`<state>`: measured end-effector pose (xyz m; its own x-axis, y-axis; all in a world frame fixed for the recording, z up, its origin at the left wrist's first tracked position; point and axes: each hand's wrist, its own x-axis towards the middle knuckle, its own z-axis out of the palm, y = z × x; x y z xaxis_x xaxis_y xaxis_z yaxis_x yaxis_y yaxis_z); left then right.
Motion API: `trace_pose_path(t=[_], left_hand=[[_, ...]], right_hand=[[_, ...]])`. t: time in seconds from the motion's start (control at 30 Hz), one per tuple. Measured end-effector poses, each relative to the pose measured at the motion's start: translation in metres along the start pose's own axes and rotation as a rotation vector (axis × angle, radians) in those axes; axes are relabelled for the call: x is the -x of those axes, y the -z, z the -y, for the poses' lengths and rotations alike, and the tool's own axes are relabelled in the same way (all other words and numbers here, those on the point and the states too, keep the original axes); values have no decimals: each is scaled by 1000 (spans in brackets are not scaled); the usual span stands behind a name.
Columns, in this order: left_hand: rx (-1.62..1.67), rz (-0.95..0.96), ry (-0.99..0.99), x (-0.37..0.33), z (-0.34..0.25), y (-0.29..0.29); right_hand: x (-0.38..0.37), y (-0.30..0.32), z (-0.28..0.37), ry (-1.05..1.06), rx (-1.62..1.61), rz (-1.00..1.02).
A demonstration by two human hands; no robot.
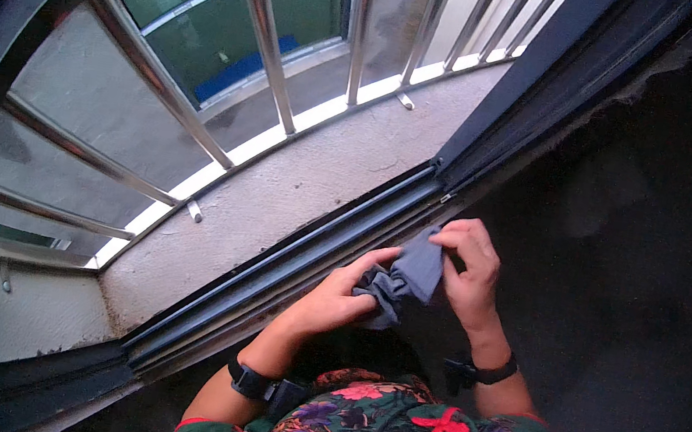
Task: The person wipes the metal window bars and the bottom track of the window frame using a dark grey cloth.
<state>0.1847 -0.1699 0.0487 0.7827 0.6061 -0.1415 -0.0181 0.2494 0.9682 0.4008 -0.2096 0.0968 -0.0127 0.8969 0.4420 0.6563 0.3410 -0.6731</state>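
Note:
A crumpled blue-grey cloth (418, 270) is held between my two hands, just on the near side of the window track. My left hand (341, 295) grips its bunched lower left part, with the fingers curled round the folds. At the cloth's upper right corner, my right hand (470, 264) pinches the fabric between thumb and fingers. The cloth's middle is pulled fairly smooth between the hands, while its left end is gathered in creases. Dark bands with small devices circle both my wrists.
The dark window track (287, 261) runs diagonally beside my hands, up to the dark window frame (541, 84). Beyond it lies a rough concrete sill (276, 206), edged by shiny metal bars (265, 37). A green-tinted window (215, 12) shows outside. The area to the right is very dark.

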Motion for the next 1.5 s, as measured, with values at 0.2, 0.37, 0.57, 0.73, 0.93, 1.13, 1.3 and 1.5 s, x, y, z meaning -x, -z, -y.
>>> trace_pose_path(t=[0.2, 0.37, 0.57, 0.73, 0.93, 1.13, 1.3, 1.5], left_hand=[[-10, 67, 54, -12, -11, 9], [-140, -56, -73, -18, -16, 13], [-244, -194, -131, -34, -12, 26], [-223, -234, -87, -44, -16, 38], [-292, -270, 1, -49, -33, 66], [-465, -211, -16, -51, -45, 68], [-586, -172, -23, -52, -48, 67], [-643, -179, -90, -56, -41, 64]], right_hand=[[-12, -9, -9, -109, 136, -175], [-29, -24, -16, 33, 264, -200], [-46, -48, -35, 23, 291, -126], [-60, -61, -45, -16, 305, -83], [-62, -64, -62, -57, 384, -1], [-74, -67, -51, -57, 519, 60], [-78, -65, -53, -33, 771, 153], [-72, -59, -36, -179, 898, 345]])
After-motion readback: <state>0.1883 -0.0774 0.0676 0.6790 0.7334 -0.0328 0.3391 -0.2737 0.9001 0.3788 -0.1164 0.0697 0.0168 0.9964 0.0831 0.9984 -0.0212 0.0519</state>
